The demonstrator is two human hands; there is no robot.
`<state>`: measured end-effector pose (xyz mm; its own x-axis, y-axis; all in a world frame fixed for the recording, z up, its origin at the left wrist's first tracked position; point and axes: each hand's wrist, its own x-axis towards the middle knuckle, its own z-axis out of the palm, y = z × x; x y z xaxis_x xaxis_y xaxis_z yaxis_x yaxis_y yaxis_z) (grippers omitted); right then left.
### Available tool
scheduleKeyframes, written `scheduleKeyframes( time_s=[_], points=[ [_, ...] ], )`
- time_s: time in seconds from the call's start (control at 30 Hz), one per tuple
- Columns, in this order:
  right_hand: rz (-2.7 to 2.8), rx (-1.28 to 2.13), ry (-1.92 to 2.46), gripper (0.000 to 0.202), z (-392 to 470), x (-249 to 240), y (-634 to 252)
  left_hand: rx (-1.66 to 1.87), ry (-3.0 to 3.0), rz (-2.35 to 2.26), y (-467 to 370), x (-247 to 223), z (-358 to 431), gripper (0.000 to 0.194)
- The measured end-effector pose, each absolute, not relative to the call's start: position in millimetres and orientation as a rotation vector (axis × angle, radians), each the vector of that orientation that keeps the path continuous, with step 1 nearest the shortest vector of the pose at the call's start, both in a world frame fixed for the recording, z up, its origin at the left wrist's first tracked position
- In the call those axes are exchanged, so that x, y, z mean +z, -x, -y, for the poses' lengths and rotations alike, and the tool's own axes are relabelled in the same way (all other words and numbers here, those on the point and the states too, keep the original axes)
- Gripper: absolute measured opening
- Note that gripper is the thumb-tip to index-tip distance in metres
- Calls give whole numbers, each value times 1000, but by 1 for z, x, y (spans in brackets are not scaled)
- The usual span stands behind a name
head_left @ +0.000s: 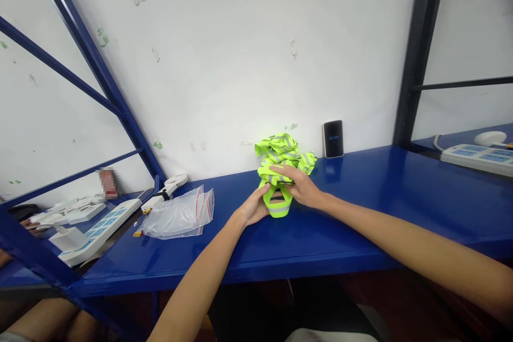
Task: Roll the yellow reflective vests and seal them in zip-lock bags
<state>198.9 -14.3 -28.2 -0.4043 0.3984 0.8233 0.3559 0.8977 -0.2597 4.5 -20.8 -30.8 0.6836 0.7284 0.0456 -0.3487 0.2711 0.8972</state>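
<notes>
A neon yellow-green reflective band (279,210) with a grey stripe forms an open loop just above the blue table (328,224). My left hand (255,206) grips its left side, thumb on top and fingers passing behind the loop. From the right, my right hand (300,186) is closed on the upper part of the band, its fingers reaching over the yellow-green material; its thumb is hidden. Right behind both hands, against the wall, is a crumpled heap of similar reflective bands (280,145).
Clear zip bags (180,214) lie to the left, near a small white fan (176,181). A phone-like device (333,139) leans on the wall. Power strips (102,230) sit beyond the blue frame post (116,96) at left and at far right. Another person's hand (34,227) shows at far left.
</notes>
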Motion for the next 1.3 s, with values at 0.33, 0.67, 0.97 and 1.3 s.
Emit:
scheduleKeyframes(
  time_s=[0.33,0.67,0.97,1.3],
  points=[
    [2097,-143,644,76,13,-31,-198,911,-1207,-579,-10,-33,18,43],
    [2152,-342,648,90,13,-29,-201,975,-1117,-685,-10,-25,22,32],
    [2089,-308,643,90,18,-24,-201,1006,-1157,-675,-10,-25,18,55],
    [2194,-413,640,89,15,-29,-201,1245,-1352,-801,-10,-35,11,76]
  ],
)
